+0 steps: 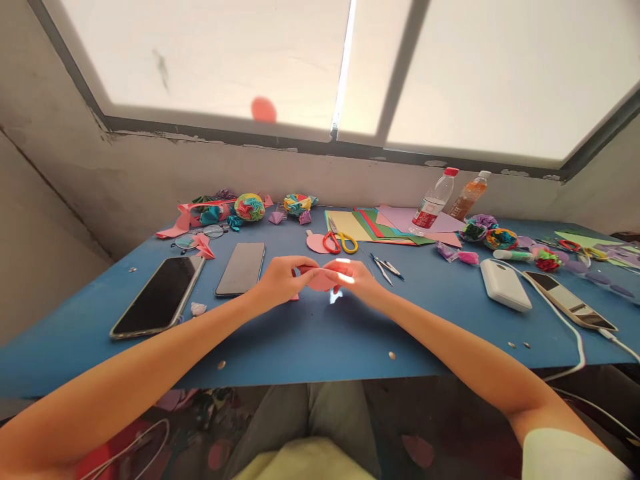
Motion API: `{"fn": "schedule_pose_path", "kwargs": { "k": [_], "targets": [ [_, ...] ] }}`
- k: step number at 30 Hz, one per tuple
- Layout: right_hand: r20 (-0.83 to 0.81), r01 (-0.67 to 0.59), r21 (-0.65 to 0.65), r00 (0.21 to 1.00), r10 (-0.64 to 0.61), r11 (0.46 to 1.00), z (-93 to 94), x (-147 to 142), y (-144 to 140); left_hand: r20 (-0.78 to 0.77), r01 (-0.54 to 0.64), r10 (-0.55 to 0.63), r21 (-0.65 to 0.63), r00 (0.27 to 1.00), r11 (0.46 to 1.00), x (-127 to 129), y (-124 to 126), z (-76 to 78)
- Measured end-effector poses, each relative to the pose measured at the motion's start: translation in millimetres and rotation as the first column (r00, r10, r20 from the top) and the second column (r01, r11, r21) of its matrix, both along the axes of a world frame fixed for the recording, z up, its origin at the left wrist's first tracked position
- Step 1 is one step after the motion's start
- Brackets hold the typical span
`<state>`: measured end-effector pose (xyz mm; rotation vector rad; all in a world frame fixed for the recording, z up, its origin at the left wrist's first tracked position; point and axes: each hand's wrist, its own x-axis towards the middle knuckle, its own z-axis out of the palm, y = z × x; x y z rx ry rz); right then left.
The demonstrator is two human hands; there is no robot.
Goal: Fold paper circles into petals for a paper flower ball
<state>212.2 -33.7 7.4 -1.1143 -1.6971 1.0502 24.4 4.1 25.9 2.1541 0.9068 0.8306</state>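
Observation:
Both hands meet over the middle of the blue table, holding a pink paper piece (321, 281) that looks rounded. My left hand (286, 279) pinches its left side between thumb and fingers. On the right side, my right hand (353, 277) grips the same paper, and a patch of sunlight falls on its fingers. Just beyond the hands lies a pink paper circle (316, 243) with scissors (341, 241) on it, one handle loop red and the other yellow. A pair of compasses (385, 268) rests to the right of my right hand.
Two phones (155, 297) (241, 269) lie on the left. Folded paper balls (249, 207) sit along the wall. Coloured paper sheets (370, 225) and two bottles (433, 203) are at the back. A white power bank (505, 285) and a cabled phone (570, 300) lie right.

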Motion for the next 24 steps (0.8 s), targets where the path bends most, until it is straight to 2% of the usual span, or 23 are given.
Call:
{"fn": "schedule_pose_path", "kwargs": {
  "k": [14, 24],
  "targets": [
    [0.079, 0.015, 0.088, 0.997, -0.022, 0.996, -2.5, -1.5, -3.5, -0.03, 0.003, -0.003, -0.007, 1.0, 1.0, 1.5, -3.5, 0.4],
    [0.152, 0.065, 0.158, 0.984, -0.089, 0.985, -2.0, -3.3, -7.8, -0.05, 0.053, -0.048, 0.099, 0.998, 0.994, 2.1, -3.1, -5.3]
  ]
}}
